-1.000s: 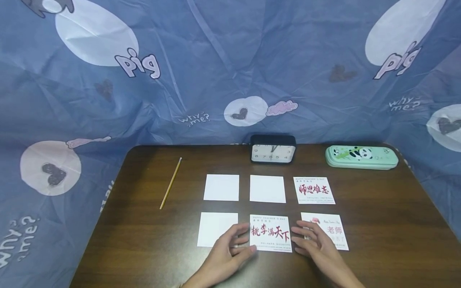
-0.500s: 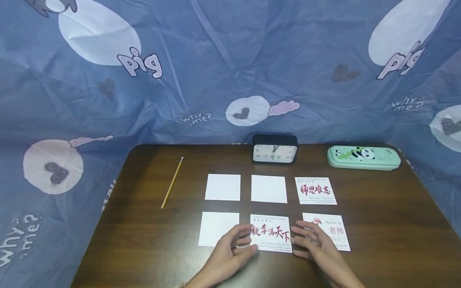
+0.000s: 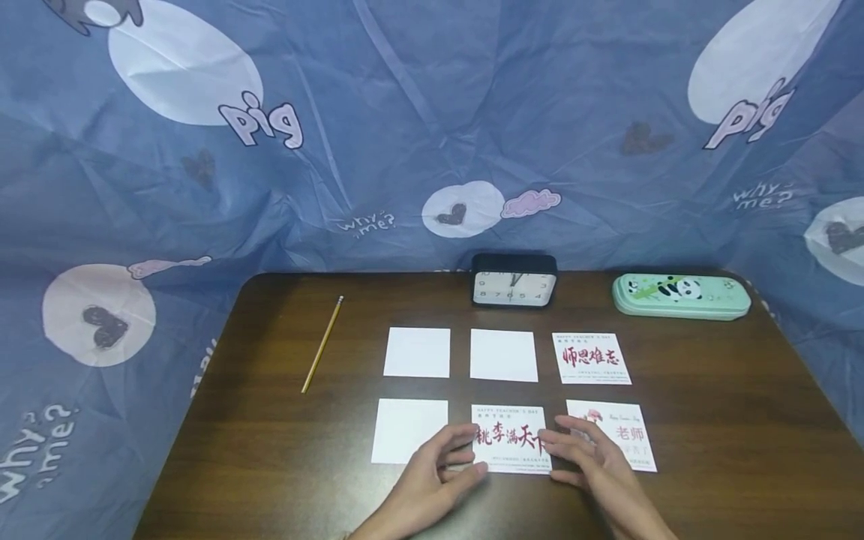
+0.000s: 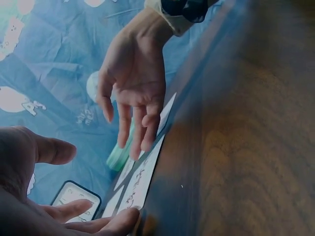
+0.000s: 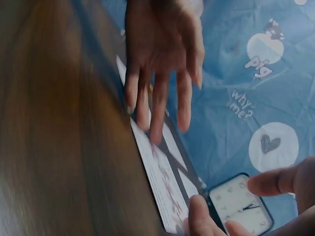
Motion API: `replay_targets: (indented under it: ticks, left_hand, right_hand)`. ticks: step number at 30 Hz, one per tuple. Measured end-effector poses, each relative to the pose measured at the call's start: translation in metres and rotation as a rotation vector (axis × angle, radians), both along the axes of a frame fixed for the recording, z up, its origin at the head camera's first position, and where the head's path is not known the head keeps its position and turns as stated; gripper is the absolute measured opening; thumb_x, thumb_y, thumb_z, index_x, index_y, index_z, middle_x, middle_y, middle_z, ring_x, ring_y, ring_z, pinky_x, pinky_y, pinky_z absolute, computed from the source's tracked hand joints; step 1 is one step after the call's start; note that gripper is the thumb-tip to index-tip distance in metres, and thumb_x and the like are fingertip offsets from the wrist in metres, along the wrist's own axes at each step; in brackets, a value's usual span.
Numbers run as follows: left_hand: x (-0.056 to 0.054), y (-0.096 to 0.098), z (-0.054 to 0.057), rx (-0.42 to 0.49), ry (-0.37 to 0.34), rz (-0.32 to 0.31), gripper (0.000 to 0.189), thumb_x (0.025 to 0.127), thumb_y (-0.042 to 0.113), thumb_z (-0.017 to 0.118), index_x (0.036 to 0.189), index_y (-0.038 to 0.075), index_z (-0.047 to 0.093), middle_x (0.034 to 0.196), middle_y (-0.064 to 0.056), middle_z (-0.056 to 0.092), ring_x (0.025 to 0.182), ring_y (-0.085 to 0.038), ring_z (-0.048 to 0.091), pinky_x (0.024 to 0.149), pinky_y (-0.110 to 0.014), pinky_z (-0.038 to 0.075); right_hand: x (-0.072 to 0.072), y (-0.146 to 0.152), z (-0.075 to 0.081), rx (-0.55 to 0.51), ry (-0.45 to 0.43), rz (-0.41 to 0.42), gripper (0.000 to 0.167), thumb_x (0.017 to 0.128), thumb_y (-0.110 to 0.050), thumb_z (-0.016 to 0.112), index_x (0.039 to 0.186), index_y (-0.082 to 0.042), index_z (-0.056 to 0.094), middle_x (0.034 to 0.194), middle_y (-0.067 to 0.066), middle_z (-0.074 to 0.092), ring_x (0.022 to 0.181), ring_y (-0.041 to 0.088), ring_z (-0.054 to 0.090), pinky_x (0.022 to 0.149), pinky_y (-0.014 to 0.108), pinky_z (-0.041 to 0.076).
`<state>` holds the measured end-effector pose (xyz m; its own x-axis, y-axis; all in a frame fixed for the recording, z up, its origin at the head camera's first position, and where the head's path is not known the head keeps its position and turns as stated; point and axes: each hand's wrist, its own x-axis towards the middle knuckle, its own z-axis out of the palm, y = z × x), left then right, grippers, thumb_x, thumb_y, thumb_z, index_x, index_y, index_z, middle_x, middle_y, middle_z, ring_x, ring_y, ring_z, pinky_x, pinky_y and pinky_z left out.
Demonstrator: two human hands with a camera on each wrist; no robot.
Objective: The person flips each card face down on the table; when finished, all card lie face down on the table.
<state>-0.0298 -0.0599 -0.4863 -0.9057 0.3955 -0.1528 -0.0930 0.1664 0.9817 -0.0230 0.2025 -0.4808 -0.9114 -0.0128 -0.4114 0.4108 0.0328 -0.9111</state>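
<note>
In the head view, a white card with red Chinese characters [image 3: 509,439] lies flat in the middle of the front row. At its left edge rests my left hand [image 3: 435,476], fingers relaxed, thumb by the lower left corner. My right hand [image 3: 597,465] is at the opposite edge with its fingertips overlapping the card's right side. The fingers are loosely bent and do not grip. Partly under my right hand in this view is a card with a pink flower [image 3: 631,439]; my left hand covers a corner of a blank white card [image 3: 405,431].
Behind, two blank cards, one left [image 3: 416,352] and one centre [image 3: 503,356], line up with another red-lettered card [image 3: 591,358]. Farther back stand a black clock [image 3: 514,281] and a green panda pencil case [image 3: 682,296]. A yellow pencil [image 3: 322,343] lies left on the brown table [image 3: 243,450].
The red-lettered card between my hands has shifted slightly right and toward me. My right fingertips now overlap its edge a little more. The other cards stay put.
</note>
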Motion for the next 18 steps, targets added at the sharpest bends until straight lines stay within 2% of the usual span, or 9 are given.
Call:
replay_targets:
  ticks: [4,7,11,14,18]
  left_hand:
    - [-0.0004,-0.0003,0.0003,-0.029,0.017,-0.015,0.058,0.099,0.027,0.071,0.145,-0.002,0.052,0.148,-0.026,0.059,0.124,-0.04,0.067,0.097,-0.027,0.06]
    - [-0.0016,-0.0021,0.0001,-0.059,0.032,-0.016,0.059,0.099,0.029,0.071,0.145,-0.002,0.052,0.148,-0.026,0.059,0.125,-0.04,0.068,0.097,-0.03,0.061]
    - [-0.0024,-0.0036,0.0008,-0.05,0.036,-0.005,0.059,0.099,0.028,0.071,0.145,-0.004,0.052,0.147,-0.029,0.058,0.123,-0.041,0.068,0.097,-0.037,0.062]
    - [-0.0015,-0.0023,0.0017,-0.038,0.027,-0.003,0.058,0.099,0.027,0.071,0.145,-0.003,0.052,0.147,-0.028,0.059,0.123,-0.041,0.068,0.097,-0.035,0.062]
    - [-0.001,-0.0013,0.0024,-0.036,0.023,-0.007,0.058,0.098,0.027,0.072,0.145,-0.001,0.053,0.146,-0.026,0.06,0.123,-0.04,0.067,0.095,-0.029,0.061]
  right_hand:
    - [0.0005,-0.0001,-0.0001,0.048,0.036,-0.035,0.045,0.105,-0.008,0.057,0.147,0.004,0.043,0.143,0.027,0.062,0.108,-0.001,0.069,0.083,0.032,0.065]
    - [0.0009,0.0011,0.0006,0.104,0.058,-0.049,0.046,0.104,-0.006,0.059,0.146,0.003,0.044,0.147,0.03,0.058,0.107,-0.004,0.067,0.083,0.03,0.065]
    - [0.0012,0.0004,0.0018,0.076,0.052,-0.027,0.048,0.103,-0.006,0.059,0.148,0.003,0.041,0.151,0.034,0.051,0.117,0.009,0.068,0.089,0.034,0.065]
    - [0.0012,-0.002,0.0021,0.041,0.031,-0.014,0.049,0.104,-0.007,0.058,0.148,0.002,0.04,0.154,0.033,0.049,0.125,0.021,0.067,0.092,0.037,0.064]
    - [0.0011,-0.0054,0.0017,0.022,0.017,-0.018,0.047,0.104,-0.007,0.057,0.148,0.002,0.041,0.154,0.031,0.05,0.123,0.021,0.069,0.091,0.039,0.065]
